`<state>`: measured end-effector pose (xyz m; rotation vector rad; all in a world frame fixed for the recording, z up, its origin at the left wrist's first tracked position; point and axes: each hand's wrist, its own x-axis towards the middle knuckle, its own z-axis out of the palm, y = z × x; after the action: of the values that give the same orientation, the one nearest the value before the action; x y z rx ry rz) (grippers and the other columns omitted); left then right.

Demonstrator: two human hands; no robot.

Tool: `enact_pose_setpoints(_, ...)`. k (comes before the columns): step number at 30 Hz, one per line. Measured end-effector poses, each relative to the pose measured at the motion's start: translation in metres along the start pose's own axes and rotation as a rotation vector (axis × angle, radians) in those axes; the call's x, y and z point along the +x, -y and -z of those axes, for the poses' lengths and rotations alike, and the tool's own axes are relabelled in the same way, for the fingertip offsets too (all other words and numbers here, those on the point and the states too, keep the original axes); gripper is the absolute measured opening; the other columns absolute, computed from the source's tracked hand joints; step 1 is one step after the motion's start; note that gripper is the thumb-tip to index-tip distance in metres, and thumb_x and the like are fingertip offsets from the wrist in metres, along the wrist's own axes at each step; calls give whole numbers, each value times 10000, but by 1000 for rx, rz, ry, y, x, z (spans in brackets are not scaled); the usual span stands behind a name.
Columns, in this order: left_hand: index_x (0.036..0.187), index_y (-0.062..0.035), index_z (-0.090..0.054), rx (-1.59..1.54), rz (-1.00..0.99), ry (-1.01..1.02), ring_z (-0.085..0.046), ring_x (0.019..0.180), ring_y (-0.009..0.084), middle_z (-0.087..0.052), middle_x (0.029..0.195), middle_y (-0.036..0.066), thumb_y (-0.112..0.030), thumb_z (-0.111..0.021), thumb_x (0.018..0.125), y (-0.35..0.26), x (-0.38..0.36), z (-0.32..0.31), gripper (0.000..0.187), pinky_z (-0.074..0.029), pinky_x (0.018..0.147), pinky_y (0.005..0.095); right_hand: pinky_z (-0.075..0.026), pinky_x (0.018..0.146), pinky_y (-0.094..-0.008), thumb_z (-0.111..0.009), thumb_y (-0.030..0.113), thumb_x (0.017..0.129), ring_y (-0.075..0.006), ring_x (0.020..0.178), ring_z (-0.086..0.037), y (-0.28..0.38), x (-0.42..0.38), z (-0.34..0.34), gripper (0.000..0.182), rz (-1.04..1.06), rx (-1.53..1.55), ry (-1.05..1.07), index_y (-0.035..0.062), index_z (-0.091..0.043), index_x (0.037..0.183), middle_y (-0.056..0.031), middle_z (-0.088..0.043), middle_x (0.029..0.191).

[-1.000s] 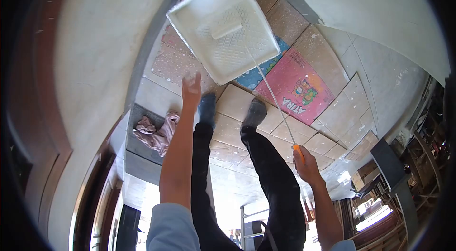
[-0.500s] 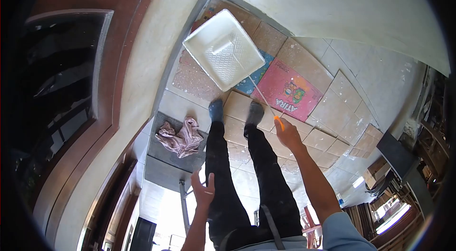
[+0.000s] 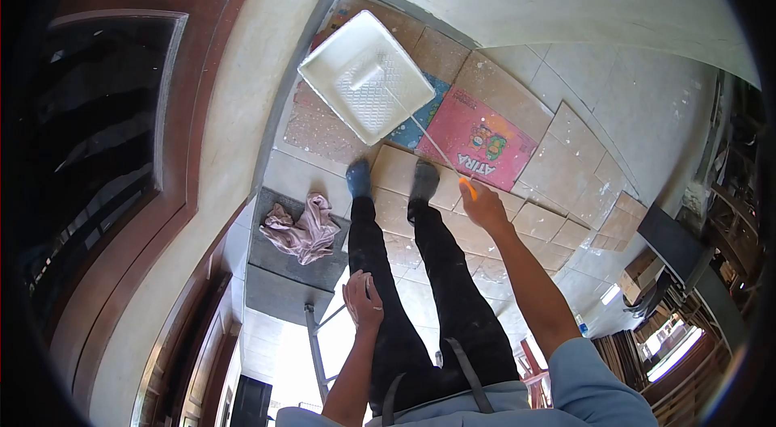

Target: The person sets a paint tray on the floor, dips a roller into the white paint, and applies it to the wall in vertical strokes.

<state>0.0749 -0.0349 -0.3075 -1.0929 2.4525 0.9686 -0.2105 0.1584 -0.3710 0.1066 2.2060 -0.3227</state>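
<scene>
Bright glare below, fisheye curve, black corners

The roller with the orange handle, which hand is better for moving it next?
Probably the right hand: it grips the orange handle, and the rod runs from there to the roller in the white tray. The left hand looks empty and is away from the handle.

Orange-handled roller [image 3: 368,77], head in white tray [image 3: 373,35]

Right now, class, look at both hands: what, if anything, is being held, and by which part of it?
The right hand holds the paint roller by its orange handle. The left hand appears to hold nothing.
</scene>
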Motion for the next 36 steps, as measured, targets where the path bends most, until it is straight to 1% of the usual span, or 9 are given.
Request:
enact_pose_setpoints(6, 997, -58, -645, -6, -19, -65, -594, 1072, 317, -632, 1122, 130, -146, -567, 924, -4, -3, -4, 139, -368, 1018, 513, -486, 892, -511, -396, 545, 949, -448, 1008, -622, 11, 10, 0, 555, 25, 18, -3, 119, -594, 1245, -269, -657, 1043)
enact_pose_setpoints(9, 964, -50, -645, 18, -19, -74, -596, 1051, 313, -637, 1100, 133, -137, -589, 908, -3, -6, -4, 117, -388, 996, 487, -480, 883, -495, -411, 520, 962, -432, 1005, -616, 28, 25, -5, 529, -74, -24, 56, 98, -622, 1201, -253, -651, 1062)
enact_pose_setpoints(16, 942, -25, -623, 16, -86, -103, -594, 993, 323, -633, 1076, 137, -112, -613, 874, 2, -7, -9, 111, -418, 937, 453, -450, 943, -523, -366, 522, 967, -444, 1090, -582, 11, -22, 3, 536, -96, -46, 121, 123, -573, 1258, -238, -642, 1122)
enact_pose_setpoints(19, 974, -21, -612, 5, -78, -105, -589, 999, 328, -629, 1068, 141, -101, -593, 875, 4, -11, -12, 129, -418, 935, 455, -496, 870, -485, -394, 481, 972, -407, 977, -645, 9, -14, -4, 501, -104, 80, 202, 88, -574, 1225, -240, -647, 1099)
enact_pose_setpoints(22, 1018, -19, -602, 4, -79, -97, -583, 1013, 331, -625, 1068, 145, -100, -574, 881, 7, -14, -13, 162, -419, 937, 453, -536, 655, -412, -430, 433, 976, -278, 717, -667, 23, 2, -12, 430, -119, 420, 352, 48, -566, 1109, -185, -654, 930)
enact_pose_setpoints(25, 1051, -18, -595, -16, -67, -85, -580, 1022, 337, -621, 1070, 152, -113, -564, 893, 5, -15, -8, 187, -419, 939, 450, -474, 477, -317, -454, 405, 978, -141, 523, -545, 51, -12, -5, 359, -215, 698, 461, 52, -520, 984, -84, -565, 755)
enact_pose_setpoints(26, 1059, -17, -592, -28, -61, -86, -580, 1023, 340, -619, 1070, 155, -120, -563, 897, 4, -16, -5, 194, -418, 941, 450, -428, 418, -287, -444, 415, 984, -111, 479, -469, 59, -18, -6, 353, -185, 699, 406, 66, -487, 953, -30, -489, 689)
enact_pose_setpoints(33, 1072, 17, -573, -96, 15, -141, -572, 1020, 380, -601, 1068, 202, -125, -582, 908, -1, -3, 39, 217, -436, 914, 459, -433, 405, -295, -420, 397, 995, -119, 471, -488, 83, -73, -11, 375, -248, 814, 336, 35, -501, 944, -37, -508, 704)
enact_pose_setpoints(36, 1071, 36, -567, -72, 12, -145, -572, 1008, 391, -594, 1060, 211, -126, -599, 907, 13, 5, 63, 233, -443, 903, 454, -459, 424, -330, -383, 422, 998, -169, 470, -526, 95, -67, -15, 442, -252, 796, 281, 23, -531, 879, -68, -532, 675)
